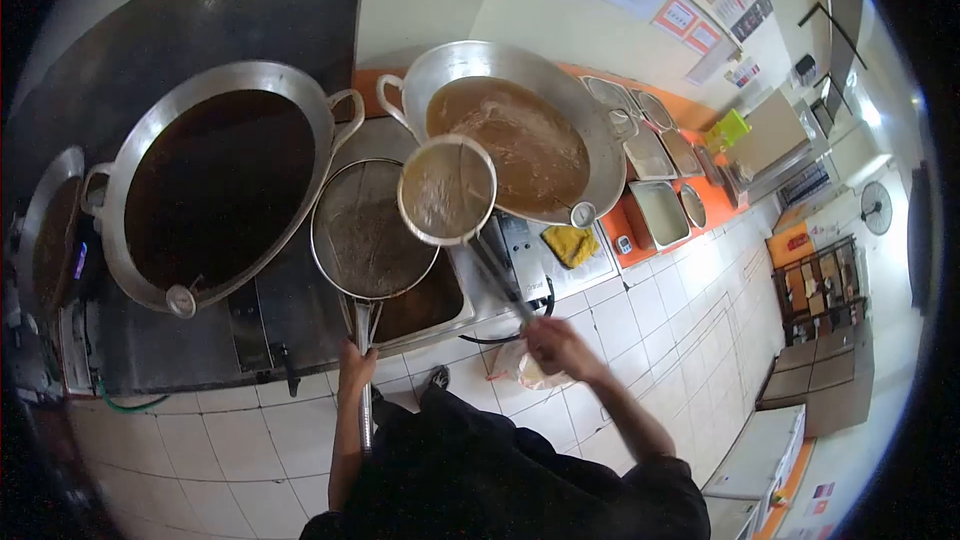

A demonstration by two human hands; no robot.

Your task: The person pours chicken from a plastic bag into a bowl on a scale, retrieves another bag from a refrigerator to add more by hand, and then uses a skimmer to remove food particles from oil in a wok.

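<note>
"Black clothing [490,480] filled the bottom foreground. And beyond?"
"A dark-liquid pan [130,270] and a brown-liquid pan [470,60], a yellow cloth [570,246] beside the latter."
"The arms?"
"Both reached forward, the right elbow bent outward."
"The hands?"
"Both clamped on handles: left hand [357,370], large strainer [375,230] above a tray [425,340]; right hand [560,348], small strainer [447,190], overlapping the brown-liquid pan's rim."

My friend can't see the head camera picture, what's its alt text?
In a kitchen, a person's left hand holds a round strainer over a metal tray, and the right hand holds a smaller strainer by the rim of a wide pan of brown liquid. Darker liquid fills another big pan.
</note>
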